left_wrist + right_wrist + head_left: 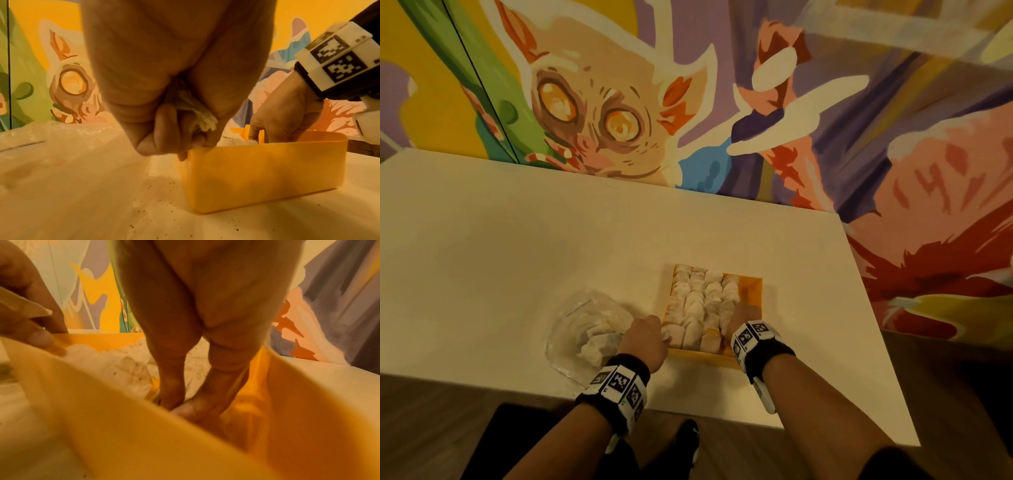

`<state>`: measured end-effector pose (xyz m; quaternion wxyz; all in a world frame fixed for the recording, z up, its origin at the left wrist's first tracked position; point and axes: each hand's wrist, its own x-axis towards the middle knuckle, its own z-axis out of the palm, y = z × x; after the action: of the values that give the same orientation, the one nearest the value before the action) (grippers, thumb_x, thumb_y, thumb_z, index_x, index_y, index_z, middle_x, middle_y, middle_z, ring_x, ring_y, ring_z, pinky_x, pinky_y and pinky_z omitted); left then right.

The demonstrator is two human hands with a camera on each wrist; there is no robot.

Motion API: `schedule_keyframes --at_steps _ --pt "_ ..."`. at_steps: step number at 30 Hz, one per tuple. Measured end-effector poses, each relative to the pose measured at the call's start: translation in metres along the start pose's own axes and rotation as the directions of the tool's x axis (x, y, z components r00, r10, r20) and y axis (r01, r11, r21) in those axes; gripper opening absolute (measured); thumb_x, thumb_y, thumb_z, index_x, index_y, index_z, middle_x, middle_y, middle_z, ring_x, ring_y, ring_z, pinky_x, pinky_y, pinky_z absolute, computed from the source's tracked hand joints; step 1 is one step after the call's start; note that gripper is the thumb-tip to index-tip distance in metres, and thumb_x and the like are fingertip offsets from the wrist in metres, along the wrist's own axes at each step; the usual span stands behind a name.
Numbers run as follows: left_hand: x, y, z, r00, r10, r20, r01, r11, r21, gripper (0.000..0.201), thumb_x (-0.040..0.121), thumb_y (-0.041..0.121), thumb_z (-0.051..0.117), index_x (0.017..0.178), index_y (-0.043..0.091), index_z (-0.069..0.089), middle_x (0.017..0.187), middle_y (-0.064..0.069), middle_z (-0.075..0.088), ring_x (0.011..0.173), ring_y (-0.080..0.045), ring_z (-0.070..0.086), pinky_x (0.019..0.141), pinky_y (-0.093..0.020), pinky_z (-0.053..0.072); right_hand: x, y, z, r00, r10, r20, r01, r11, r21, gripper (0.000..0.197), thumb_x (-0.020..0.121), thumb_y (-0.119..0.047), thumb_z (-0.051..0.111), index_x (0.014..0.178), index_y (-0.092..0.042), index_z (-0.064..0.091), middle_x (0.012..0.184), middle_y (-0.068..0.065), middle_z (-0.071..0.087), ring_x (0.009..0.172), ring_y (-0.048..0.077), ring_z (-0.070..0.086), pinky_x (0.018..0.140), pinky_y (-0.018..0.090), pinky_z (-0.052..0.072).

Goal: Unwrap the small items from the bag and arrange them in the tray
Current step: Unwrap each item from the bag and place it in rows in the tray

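A yellow tray (755,291) sits on the white table, packed with several rows of small white pouches (698,301). Left of it lies a clear plastic bag (582,318) holding wrapped items. My left hand (647,337) rests at the tray's near left corner. In the left wrist view its curled fingers (164,133) grip a crumpled white wrapper (197,113). My right hand (739,317) reaches into the tray's right side. Its fingers (185,407) point straight down beside the pouches (115,368), tips together near the tray floor, with nothing seen between them.
The table (517,257) ends a little right of the tray, and its near edge is close to my wrists. Dark crumbs (164,186) dot the tabletop by the tray wall (267,175). A painted wall (619,102) stands behind the table.
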<state>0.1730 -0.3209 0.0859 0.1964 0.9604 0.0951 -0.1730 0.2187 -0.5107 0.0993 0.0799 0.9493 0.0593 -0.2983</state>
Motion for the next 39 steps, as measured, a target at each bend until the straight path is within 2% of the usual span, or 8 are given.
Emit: schedule_keyframes --at_steps 8,12,16,18,24,27,33,39 --pt "-0.004 -0.006 -0.003 0.988 0.043 -0.145 -0.076 0.971 -0.229 0.030 0.092 0.035 0.060 0.114 0.015 0.060 0.115 -0.007 0.064 0.111 -0.028 0.053 0.088 -0.033 0.044 -0.001 -0.001 -0.016 0.990 0.099 -0.100 -0.052 0.915 0.399 0.058 0.095 -0.016 0.056 0.146 -0.006 0.030 0.146 0.015 0.040 0.133 0.031 0.041 0.108 0.036 0.037" --pt "-0.021 0.004 -0.015 0.962 0.124 -0.243 -0.207 0.911 -0.356 0.029 0.088 0.035 0.067 0.113 0.021 0.061 0.097 -0.003 0.066 0.091 -0.021 0.059 0.070 -0.023 0.041 -0.016 -0.003 -0.028 0.935 0.072 -0.346 0.146 0.814 0.562 0.041 0.087 -0.022 0.065 0.125 -0.013 0.051 0.115 0.007 0.063 0.104 0.022 0.060 0.090 0.035 0.052" --pt "-0.033 0.011 -0.023 0.933 0.202 -0.299 -0.310 0.874 -0.376 0.032 0.085 0.033 0.072 0.112 0.021 0.060 0.079 0.006 0.059 0.067 -0.009 0.055 0.059 -0.014 0.040 -0.041 -0.021 -0.029 0.888 -0.063 -0.455 0.424 0.493 0.760 0.006 0.084 -0.035 0.070 0.089 -0.033 0.068 0.090 -0.012 0.070 0.084 0.003 0.065 0.079 0.028 0.055" --pt "-0.034 0.012 -0.024 0.921 0.228 -0.315 -0.345 0.855 -0.388 0.034 0.082 0.025 0.075 0.111 0.020 0.059 0.079 0.010 0.058 0.064 -0.003 0.053 0.056 -0.007 0.039 -0.054 -0.028 -0.028 0.886 -0.127 -0.445 0.456 0.407 0.791 0.014 0.081 -0.045 0.072 0.079 -0.031 0.071 0.081 -0.012 0.071 0.080 0.000 0.065 0.076 0.021 0.053" --pt "-0.035 0.011 -0.025 0.924 0.246 -0.292 -0.356 0.828 -0.432 0.041 0.076 0.009 0.077 0.113 0.018 0.061 0.084 0.009 0.060 0.075 -0.010 0.058 0.058 -0.002 0.040 -0.067 -0.032 -0.022 0.881 -0.202 -0.428 0.471 0.457 0.755 0.009 0.081 -0.030 0.076 0.079 -0.023 0.071 0.078 -0.012 0.069 0.070 -0.002 0.062 0.068 0.017 0.050" --pt "-0.039 0.010 -0.027 0.905 0.282 -0.318 -0.398 0.825 -0.401 0.037 0.080 0.023 0.077 0.113 0.015 0.063 0.090 0.010 0.061 0.078 -0.007 0.056 0.060 -0.002 0.040 -0.063 -0.027 -0.020 0.883 -0.144 -0.446 0.466 0.360 0.808 0.007 0.080 -0.021 0.077 0.079 -0.020 0.070 0.079 -0.006 0.070 0.075 0.007 0.068 0.072 0.027 0.058" --pt "-0.039 0.006 -0.032 0.926 0.267 -0.265 -0.362 0.825 -0.435 0.035 0.082 0.035 0.075 0.111 0.020 0.061 0.078 0.004 0.062 0.069 -0.007 0.056 0.056 -0.010 0.040 -0.066 -0.011 -0.034 0.841 -0.035 -0.539 0.535 0.201 0.821 0.006 0.084 -0.009 0.073 0.089 -0.012 0.071 0.078 0.003 0.068 0.069 0.014 0.067 0.069 0.019 0.055" --pt "-0.033 0.011 -0.053 0.915 0.327 -0.237 -0.404 0.720 -0.564 0.030 0.078 0.043 0.076 0.105 0.039 0.064 0.058 0.008 0.052 0.057 -0.007 0.050 0.070 -0.026 0.046 -0.062 0.004 -0.044 0.803 -0.079 -0.591 0.574 0.371 0.730 0.009 0.088 -0.020 0.069 0.096 -0.019 0.075 0.095 -0.007 0.072 0.084 0.006 0.064 0.076 0.016 0.050"
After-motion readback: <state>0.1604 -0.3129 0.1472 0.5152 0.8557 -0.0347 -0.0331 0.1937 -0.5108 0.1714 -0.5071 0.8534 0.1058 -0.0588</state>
